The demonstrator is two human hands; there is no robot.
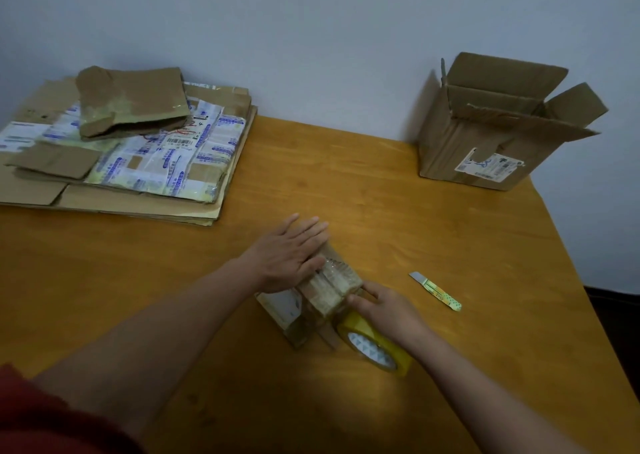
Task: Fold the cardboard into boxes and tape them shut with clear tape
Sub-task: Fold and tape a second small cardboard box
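Observation:
A small cardboard box (294, 309) lies on the wooden table in front of me, its top covered with strips of clear tape. My left hand (289, 252) lies flat on the box's far part, fingers straight and pressing down. My right hand (384, 306) holds the yellowish tape roll (375, 344) at the box's near right end, its fingers curled over the roll. A strip of tape runs from the roll across the box top.
A stack of flattened cardboard (117, 148) with printed labels lies at the far left. An open cardboard box (491, 131) stands at the far right by the wall. A small utility knife (436, 290) lies right of my hands. The table edge (568, 245) slants down the right side.

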